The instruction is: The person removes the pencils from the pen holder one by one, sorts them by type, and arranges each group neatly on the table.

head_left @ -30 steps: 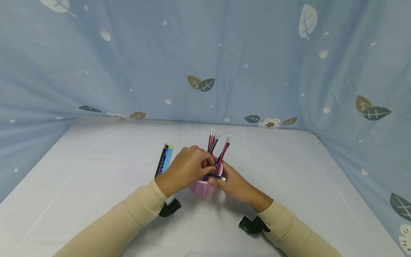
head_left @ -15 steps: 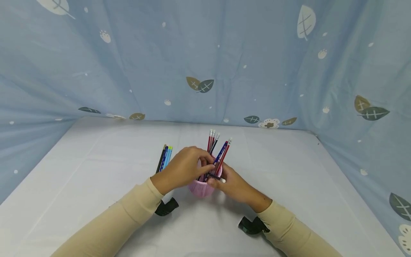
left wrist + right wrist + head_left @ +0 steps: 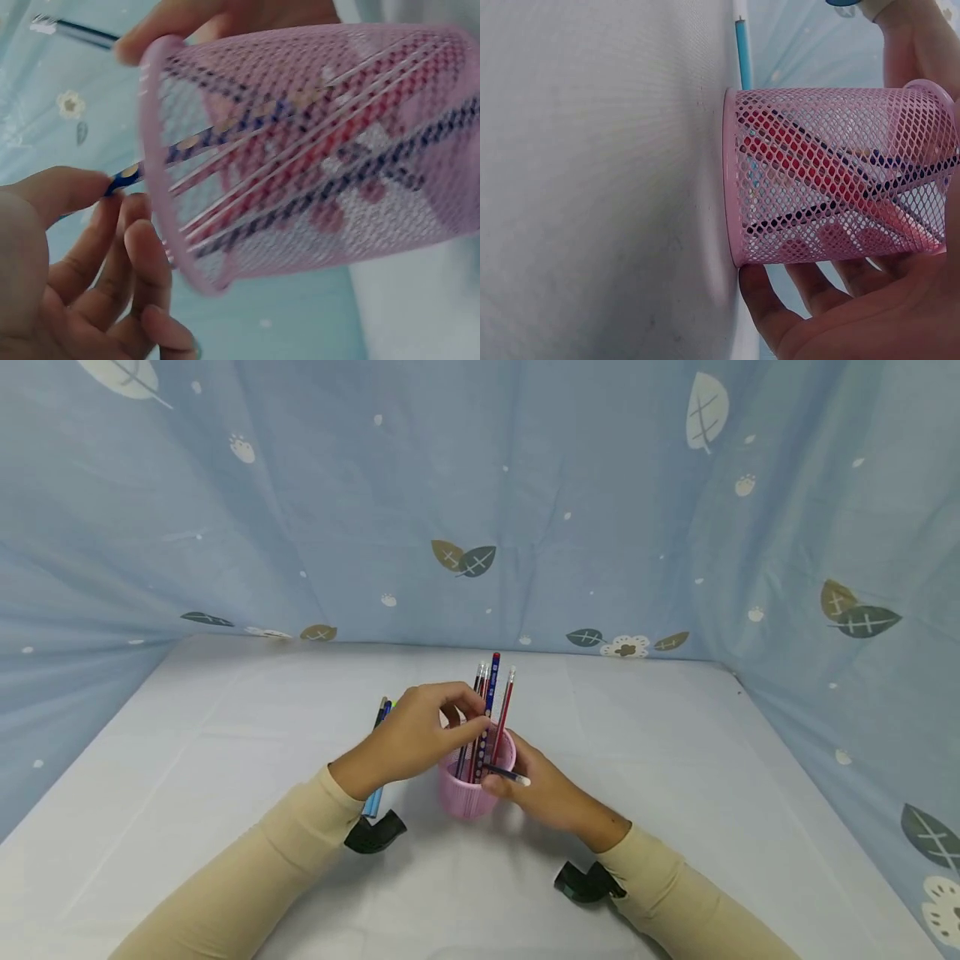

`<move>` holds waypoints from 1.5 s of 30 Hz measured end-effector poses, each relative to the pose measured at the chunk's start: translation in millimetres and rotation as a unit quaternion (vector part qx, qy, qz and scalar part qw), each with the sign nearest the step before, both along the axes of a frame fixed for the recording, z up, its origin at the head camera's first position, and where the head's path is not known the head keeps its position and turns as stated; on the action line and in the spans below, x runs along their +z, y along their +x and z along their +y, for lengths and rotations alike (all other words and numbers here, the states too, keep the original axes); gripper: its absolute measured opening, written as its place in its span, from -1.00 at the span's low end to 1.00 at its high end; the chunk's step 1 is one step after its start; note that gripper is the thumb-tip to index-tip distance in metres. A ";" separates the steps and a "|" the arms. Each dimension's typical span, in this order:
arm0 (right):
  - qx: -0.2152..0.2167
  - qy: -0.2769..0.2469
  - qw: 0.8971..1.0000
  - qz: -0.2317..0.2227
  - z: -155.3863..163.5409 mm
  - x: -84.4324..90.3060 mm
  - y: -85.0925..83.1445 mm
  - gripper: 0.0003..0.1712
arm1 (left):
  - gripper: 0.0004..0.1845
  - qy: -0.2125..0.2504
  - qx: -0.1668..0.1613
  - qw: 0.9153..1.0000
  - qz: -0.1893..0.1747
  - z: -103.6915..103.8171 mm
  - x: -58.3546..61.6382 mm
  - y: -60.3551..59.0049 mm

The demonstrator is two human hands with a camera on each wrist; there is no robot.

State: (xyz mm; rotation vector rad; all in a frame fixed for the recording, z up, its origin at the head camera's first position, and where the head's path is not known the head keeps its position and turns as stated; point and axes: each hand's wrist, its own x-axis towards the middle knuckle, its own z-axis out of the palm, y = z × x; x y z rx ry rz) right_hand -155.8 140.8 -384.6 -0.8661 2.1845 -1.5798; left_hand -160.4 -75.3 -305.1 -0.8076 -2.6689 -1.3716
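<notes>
Two hands at a pink mesh cup of pencils on a white surface.

The left hand (image 3: 411, 739) pinches a blue pencil (image 3: 491, 681) between thumb and fingertips just above the rim of the pink mesh cup (image 3: 468, 785), the pencil's lower end inside the cup among several red and dark pencils (image 3: 504, 710) that lean against the mesh. The right hand (image 3: 543, 789) cups the side of the cup with curled fingers and also holds a dark pencil (image 3: 508, 773) lying across its thumb at the rim. The cup stands upright on the white surface (image 3: 675, 760), near its middle. A few more pencils (image 3: 381, 714) lie flat on the surface behind the left hand. A blue leaf-patterned cloth (image 3: 480, 493) hangs behind.
</notes>
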 end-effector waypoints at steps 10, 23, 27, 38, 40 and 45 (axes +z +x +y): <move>-0.004 0.002 1.000 -0.002 0.4 -1.2 -2.0 0.06 | -0.90 0.073 0.018 0.997 0.007 -18.9 24.3 3.1; -0.003 0.004 1.000 0.000 0.2 -3.1 -2.1 0.08 | -0.72 0.093 0.057 0.994 0.022 -40.9 36.1 0.0; -0.001 0.000 1.000 0.001 0.8 -2.8 -1.9 0.07 | -0.63 0.091 0.065 0.994 0.016 -47.1 36.0 -5.5; -0.001 -0.002 1.000 0.003 1.3 -3.0 -1.4 0.08 | -0.62 0.057 0.098 0.993 -0.032 -66.0 29.5 -24.4; -0.002 -0.002 1.000 0.004 1.3 -3.5 -1.6 0.08 | -0.63 0.047 0.108 0.992 -0.045 -69.4 26.9 -28.2; -0.004 -0.002 1.000 0.006 1.1 -4.0 -2.1 0.07 | -0.59 0.030 0.128 0.988 -0.079 -77.3 19.1 -36.9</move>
